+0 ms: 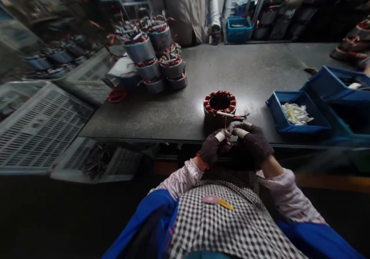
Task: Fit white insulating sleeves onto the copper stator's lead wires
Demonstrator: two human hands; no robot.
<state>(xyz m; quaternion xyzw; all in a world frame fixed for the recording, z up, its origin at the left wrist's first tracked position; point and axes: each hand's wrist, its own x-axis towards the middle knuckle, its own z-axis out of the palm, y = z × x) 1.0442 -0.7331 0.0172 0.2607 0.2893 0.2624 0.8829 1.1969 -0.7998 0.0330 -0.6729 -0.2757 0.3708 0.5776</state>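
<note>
At near edge of surface (260, 70): left hand (212, 148) and right hand (254, 141), gloved, pinch thin thread (226, 125) by stator (219, 106); no legible writing.

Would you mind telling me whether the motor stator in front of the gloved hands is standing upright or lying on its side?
Upright: the stator rests on the table with its round bore and copper windings facing up.

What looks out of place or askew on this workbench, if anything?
The stack of stators at the table's far left leans unevenly, with units tilted and loose wires trailing. Otherwise nothing stands out: one stator stands upright before the left hand and right hand, which pinch a thin lead, and the blue tray sits flat.
</note>
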